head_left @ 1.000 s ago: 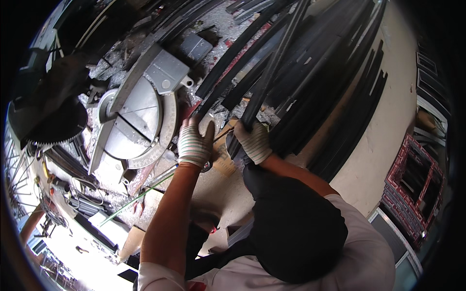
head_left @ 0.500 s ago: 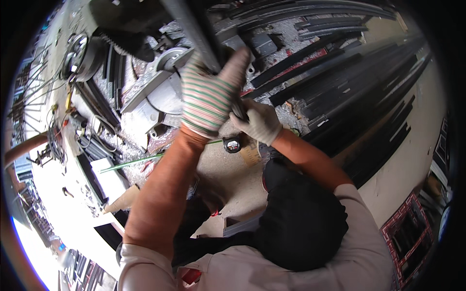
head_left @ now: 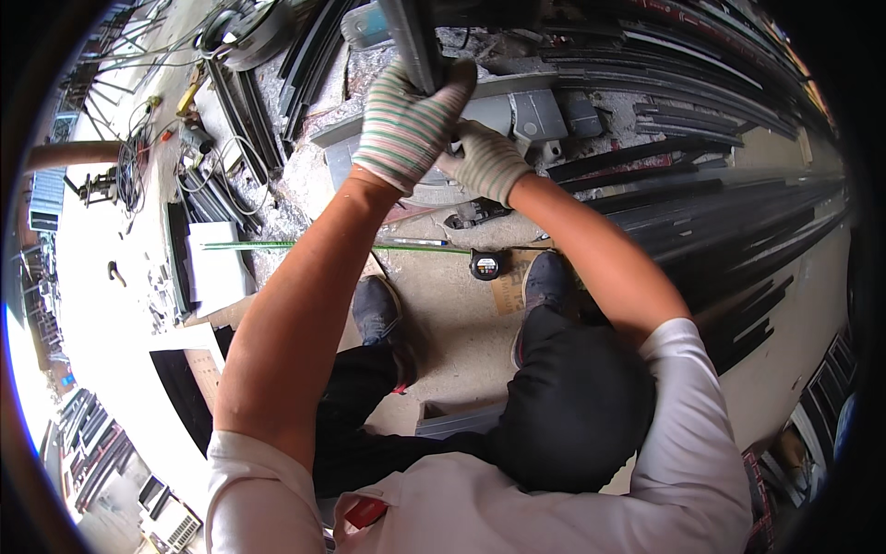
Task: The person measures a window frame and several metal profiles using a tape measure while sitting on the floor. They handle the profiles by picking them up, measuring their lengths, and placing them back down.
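A long dark metal profile (head_left: 411, 42) rises from my hands past the top edge of the picture. My left hand (head_left: 406, 120), in a striped knit glove, is closed around it with the thumb along its right side. Just below and to the right, my gloved right hand (head_left: 486, 159) is closed at the profile's lower end, its fingertips partly hidden by the left hand. Beneath both hands is the grey metal bed of a cutting machine (head_left: 531, 118). Pliers (head_left: 475, 214) with dark handles lie on the floor under my right wrist.
A black tape measure (head_left: 486, 265) lies between my shoes, its green blade (head_left: 277, 246) drawn out leftward across white paper (head_left: 217, 268). Stacks of dark profiles (head_left: 729, 222) fill the right side. Cables (head_left: 138, 175) and a round metal drum (head_left: 249, 37) are at left.
My view has shifted, so the tape measure, pliers and both shoes show more fully. Both hands sit higher in the picture, still on the profile, which stands more upright.
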The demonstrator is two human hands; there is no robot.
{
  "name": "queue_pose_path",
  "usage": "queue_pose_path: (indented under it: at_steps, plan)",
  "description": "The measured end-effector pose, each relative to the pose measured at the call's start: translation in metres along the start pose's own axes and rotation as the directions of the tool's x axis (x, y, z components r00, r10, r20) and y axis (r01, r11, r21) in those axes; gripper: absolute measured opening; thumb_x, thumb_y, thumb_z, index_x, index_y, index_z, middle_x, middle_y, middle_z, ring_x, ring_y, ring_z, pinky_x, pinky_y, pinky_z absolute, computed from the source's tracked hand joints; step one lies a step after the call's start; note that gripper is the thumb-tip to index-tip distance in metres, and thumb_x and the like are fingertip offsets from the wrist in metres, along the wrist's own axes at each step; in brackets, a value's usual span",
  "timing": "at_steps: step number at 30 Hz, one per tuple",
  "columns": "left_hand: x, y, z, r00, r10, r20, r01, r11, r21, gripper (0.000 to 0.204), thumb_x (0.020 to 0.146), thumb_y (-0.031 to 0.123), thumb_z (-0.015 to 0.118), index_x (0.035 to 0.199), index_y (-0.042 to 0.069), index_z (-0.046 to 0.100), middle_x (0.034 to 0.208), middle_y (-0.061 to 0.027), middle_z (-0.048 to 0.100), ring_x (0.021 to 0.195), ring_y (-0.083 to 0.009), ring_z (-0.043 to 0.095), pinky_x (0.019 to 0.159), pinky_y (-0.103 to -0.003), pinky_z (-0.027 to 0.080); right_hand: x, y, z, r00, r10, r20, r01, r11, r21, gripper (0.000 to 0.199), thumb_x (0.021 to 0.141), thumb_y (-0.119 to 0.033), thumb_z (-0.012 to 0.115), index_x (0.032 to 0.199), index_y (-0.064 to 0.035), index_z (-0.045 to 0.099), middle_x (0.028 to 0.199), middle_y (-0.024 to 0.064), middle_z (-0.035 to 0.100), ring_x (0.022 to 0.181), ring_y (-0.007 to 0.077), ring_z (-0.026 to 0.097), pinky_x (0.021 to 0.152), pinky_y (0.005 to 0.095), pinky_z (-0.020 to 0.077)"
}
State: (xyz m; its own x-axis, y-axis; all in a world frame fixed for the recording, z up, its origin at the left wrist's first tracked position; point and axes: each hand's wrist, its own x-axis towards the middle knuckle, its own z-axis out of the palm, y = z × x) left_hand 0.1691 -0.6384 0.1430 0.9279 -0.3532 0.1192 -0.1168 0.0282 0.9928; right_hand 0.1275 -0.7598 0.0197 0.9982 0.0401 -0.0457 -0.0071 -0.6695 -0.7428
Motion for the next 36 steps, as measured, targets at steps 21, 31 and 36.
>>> queue_pose_path:
  at_steps: [21, 31, 36]
  plan:
    - [-0.015, -0.034, -0.135, 0.958, 0.051, 0.281, -0.145, 0.934, 0.326, 0.022, 0.098, 0.017, 0.066, 0.115, 0.008, 0.055, 0.090, -0.0011, 0.056, 0.079, -0.0112, 0.049, 0.071, -0.032, 0.048, -0.012, -0.223, -0.122, 0.872, -0.347, -0.346, 0.446, 0.854, 0.268, 0.022, 0.089, -0.026, 0.074, 0.095, -0.0046, 0.070, 0.082, 0.0064, 0.071, 0.076, 0.0158, 0.068, 0.071, 0.0318, 0.0547]
    - [-0.061, 0.039, -0.143, 0.978, -0.047, 0.201, -0.136, 0.585, 0.799, 0.030, 0.084, 0.023, 0.076, 0.100, 0.004, 0.059, 0.082, -0.0219, 0.067, 0.075, -0.0416, 0.066, 0.066, -0.046, 0.052, -0.044, -0.201, -0.099, 0.989, -0.044, -0.142, 0.122, 0.782, 0.611, 0.029, 0.094, -0.036, 0.073, 0.092, -0.0073, 0.069, 0.077, -0.0013, 0.065, 0.064, 0.0077, 0.060, 0.061, 0.0269, 0.0527]
    - [-0.060, 0.031, -0.187, 0.985, -0.109, 0.133, -0.063, 0.491, 0.869, 0.025, 0.089, 0.025, 0.065, 0.101, 0.004, 0.062, 0.093, -0.0246, 0.070, 0.087, -0.0436, 0.068, 0.078, -0.050, 0.054, -0.049, -0.202, -0.132, 0.895, 0.444, 0.038, -0.404, 0.771, 0.493, 0.081, 0.082, -0.075, 0.066, 0.113, -0.0006, 0.066, 0.098, 0.0059, 0.068, 0.084, 0.0127, 0.065, 0.087, 0.0338, 0.0523]
